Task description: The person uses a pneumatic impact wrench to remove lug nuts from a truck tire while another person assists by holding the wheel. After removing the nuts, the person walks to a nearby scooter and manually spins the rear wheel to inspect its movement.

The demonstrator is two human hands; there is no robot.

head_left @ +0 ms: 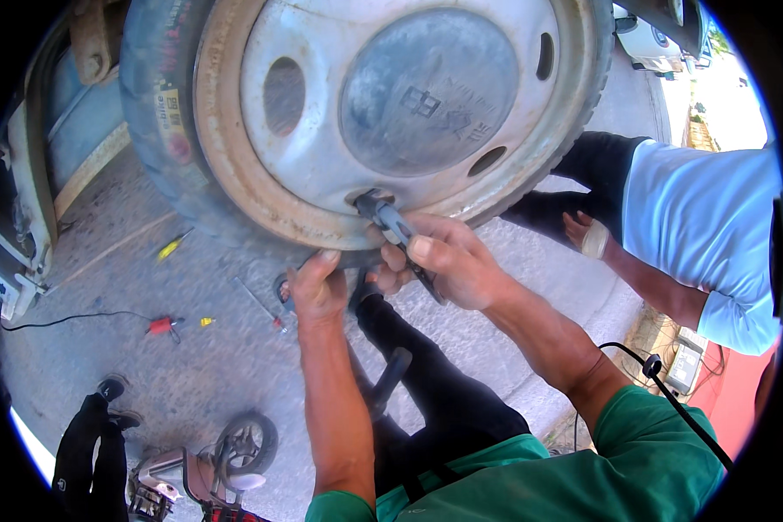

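Observation:
A large truck wheel (309,187) with a dark tyre and a pale, rust-stained rim stands in front of me. My right hand (461,261) is closed around a grey plier-like tool (398,228) with a dark handle. The tool's dark head sits at a lower hole of the rim, so its tip is hidden. Against the wheel's lower edge is my left hand (317,287), its thumb up on the edge and its fingers bent, mostly out of sight. A round grey cap (431,91) covers the wheel's centre.
On the left ground lie a yellow-handled screwdriver (174,246), a long thin rod (259,303), a red tool (160,326) on a black cable and a small yellow item (207,322). A person in a light-blue shirt (700,230) is at the right; a parked motorbike (183,478) is lower left.

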